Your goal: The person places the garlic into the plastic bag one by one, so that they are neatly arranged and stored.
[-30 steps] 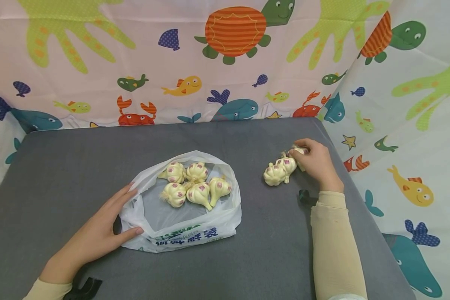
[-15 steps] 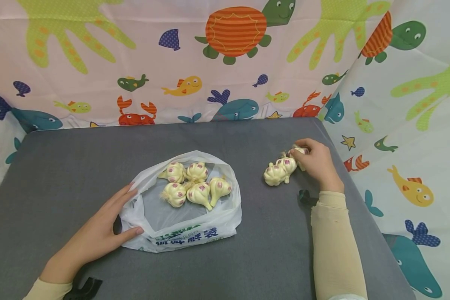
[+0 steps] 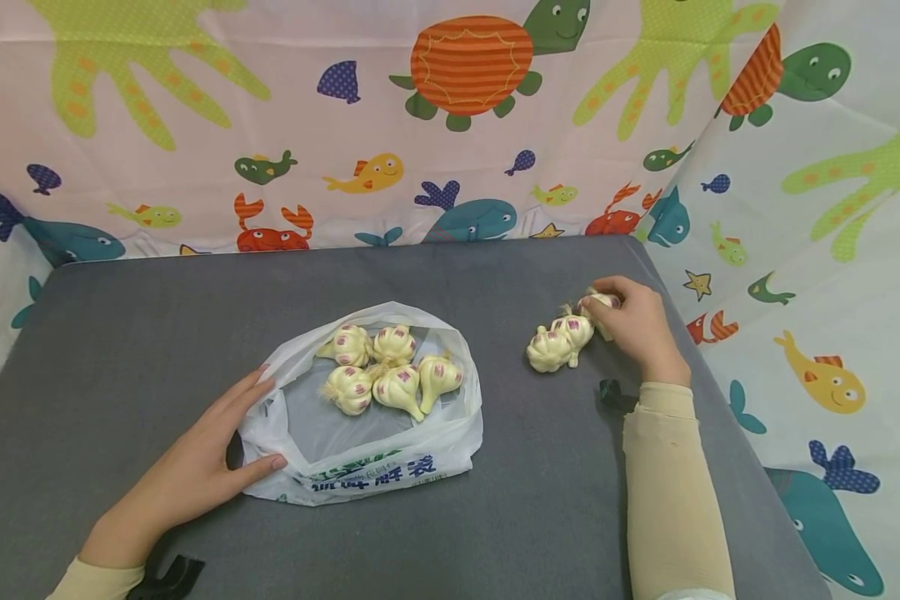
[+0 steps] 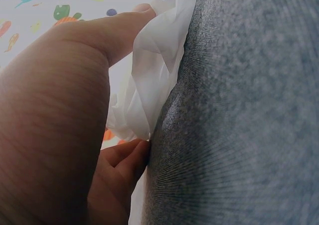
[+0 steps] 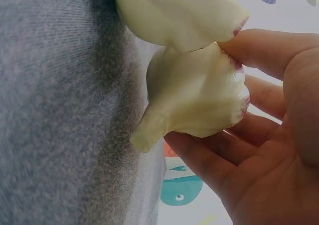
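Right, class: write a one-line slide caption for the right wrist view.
Right hand holding a garlic bulb in its fingers, a second bulb beside it.

On the tabletop, we see a bag with five garlic bulbs inside, two behind three. Our left hand rests against its left side. Well to the right, three more bulbs form a slanting row, our right hand around the rear bulb. A cloth hangs behind.
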Demonstrator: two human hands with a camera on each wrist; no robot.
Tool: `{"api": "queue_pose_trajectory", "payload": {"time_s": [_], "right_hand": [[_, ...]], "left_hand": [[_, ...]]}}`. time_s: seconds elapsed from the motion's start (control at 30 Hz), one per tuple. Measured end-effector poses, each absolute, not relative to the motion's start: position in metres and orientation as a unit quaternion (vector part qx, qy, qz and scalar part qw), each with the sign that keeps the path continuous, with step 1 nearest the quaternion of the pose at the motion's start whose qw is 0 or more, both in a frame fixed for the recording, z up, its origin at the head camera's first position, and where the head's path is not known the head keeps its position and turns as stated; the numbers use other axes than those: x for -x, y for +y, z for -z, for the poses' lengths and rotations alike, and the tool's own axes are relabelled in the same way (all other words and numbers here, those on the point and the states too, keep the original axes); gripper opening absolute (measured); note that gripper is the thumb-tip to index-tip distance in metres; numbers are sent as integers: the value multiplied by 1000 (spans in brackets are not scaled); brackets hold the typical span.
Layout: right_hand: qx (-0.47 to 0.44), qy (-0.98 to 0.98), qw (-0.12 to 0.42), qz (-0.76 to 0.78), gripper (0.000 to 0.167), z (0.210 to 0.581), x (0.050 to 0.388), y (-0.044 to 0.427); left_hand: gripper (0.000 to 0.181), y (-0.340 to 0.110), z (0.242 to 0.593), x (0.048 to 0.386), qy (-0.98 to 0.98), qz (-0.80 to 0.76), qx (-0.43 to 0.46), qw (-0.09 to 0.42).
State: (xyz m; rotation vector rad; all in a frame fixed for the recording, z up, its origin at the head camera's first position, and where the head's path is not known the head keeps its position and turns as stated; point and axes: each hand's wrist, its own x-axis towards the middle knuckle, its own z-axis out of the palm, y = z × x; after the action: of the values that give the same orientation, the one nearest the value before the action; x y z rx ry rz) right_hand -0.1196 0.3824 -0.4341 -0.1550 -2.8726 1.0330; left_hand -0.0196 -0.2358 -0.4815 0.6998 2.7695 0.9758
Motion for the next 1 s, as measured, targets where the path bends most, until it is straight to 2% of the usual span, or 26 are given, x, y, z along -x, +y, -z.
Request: {"api": "queue_pose_trajectory", "payload": {"time_s": [1.0], "right_hand": [[56, -940, 58, -331, 51, 419, 117, 379]], "left_hand": [[107, -237, 480, 20, 916, -320, -232, 64]]}}
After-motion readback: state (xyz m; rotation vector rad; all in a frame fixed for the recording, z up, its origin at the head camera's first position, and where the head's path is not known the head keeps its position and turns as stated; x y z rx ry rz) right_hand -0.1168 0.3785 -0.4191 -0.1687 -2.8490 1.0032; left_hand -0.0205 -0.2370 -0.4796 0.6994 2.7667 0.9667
